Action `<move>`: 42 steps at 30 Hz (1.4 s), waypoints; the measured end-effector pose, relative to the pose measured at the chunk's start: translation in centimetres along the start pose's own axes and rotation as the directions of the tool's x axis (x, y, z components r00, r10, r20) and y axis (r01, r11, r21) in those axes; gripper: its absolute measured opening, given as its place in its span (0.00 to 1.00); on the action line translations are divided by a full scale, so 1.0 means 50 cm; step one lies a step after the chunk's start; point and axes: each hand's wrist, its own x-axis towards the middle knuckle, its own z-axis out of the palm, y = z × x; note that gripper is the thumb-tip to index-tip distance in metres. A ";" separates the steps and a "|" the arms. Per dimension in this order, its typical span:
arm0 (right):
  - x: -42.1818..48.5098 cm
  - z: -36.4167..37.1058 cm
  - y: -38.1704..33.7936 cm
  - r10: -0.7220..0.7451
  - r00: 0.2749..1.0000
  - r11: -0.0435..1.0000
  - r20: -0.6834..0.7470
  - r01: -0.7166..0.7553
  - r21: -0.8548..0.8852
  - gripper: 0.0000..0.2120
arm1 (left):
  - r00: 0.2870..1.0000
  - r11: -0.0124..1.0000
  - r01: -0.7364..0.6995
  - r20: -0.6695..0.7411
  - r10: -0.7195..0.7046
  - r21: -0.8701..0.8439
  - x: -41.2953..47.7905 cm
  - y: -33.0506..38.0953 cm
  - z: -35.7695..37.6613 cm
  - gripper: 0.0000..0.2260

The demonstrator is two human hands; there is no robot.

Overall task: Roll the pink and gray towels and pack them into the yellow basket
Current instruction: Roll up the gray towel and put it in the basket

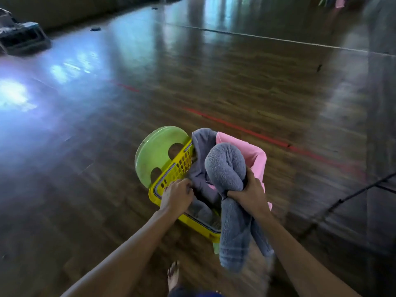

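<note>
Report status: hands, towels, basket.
Right hand grips gray towel, bunched, its tail hanging outside yellow basket. Left hand at basket's left rim, grip unclear. Pink towel inside, draped over far wall. Green lid hangs open at left.

Yellow basket [171,168], green lid [156,153], gray towel [227,168], pink towel [252,153], brown floor [214,82]

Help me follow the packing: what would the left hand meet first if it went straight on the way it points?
Likely the thin gray cloth draped inside the yellow basket: the left hand points over the rim into it, fingertips about at that cloth; depth is unclear.
</note>
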 end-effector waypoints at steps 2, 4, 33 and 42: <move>0.051 0.028 -0.019 0.043 0.999 0.999 -0.025 -0.043 -0.006 0.43 | 0.999 0.999 -0.030 0.022 0.030 0.023 0.071 -0.022 -0.007 0.08; 0.102 0.058 -0.035 0.094 0.994 0.996 -0.053 -0.094 0.004 0.44 | 0.997 0.997 -0.072 0.038 0.071 0.035 0.143 -0.046 -0.015 0.08; 0.233 0.561 0.220 0.222 0.901 0.718 0.374 0.109 -0.688 0.50 | 0.924 0.990 -0.137 0.358 0.139 -0.031 0.363 -0.378 0.189 0.37; 0.242 0.592 0.242 0.373 0.842 0.701 0.391 0.020 -0.713 0.51 | 0.916 0.989 -0.147 0.378 0.137 -0.001 0.365 -0.388 0.194 0.37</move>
